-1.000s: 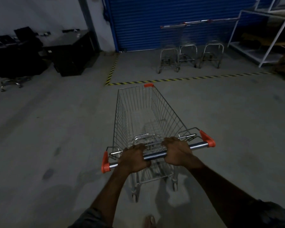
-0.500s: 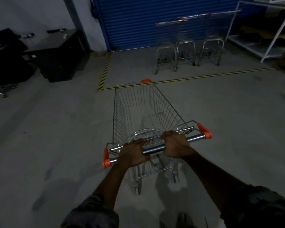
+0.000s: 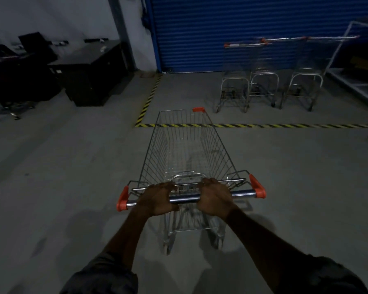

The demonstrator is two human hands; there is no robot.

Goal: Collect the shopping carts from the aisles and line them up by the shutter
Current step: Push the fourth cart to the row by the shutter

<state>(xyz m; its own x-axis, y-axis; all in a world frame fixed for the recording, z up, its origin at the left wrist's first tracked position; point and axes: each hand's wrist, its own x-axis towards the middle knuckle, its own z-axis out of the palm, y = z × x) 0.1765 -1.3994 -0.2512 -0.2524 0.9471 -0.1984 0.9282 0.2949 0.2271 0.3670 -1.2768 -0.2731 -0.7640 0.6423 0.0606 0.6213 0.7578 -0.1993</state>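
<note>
An empty wire shopping cart (image 3: 187, 149) with orange corner caps stands right in front of me, its nose over the striped floor line. My left hand (image 3: 157, 199) and my right hand (image 3: 215, 198) are both closed around its chrome handle bar (image 3: 184, 198), side by side near the middle. Ahead at the right, three carts (image 3: 263, 81) stand in a row with their handles toward me, against the blue roller shutter (image 3: 232, 28).
Yellow-black hazard tape (image 3: 263, 125) marks a bay on the concrete floor before the shutter. A dark desk (image 3: 89, 77) and office chairs (image 3: 11, 81) stand at the left. A white metal rack (image 3: 357, 66) stands at the far right beside the parked carts.
The cart and I have rolled forward toward the shutter; its nose now crosses the hazard tape, and the parked carts look closer. Both hands keep the same grip.
</note>
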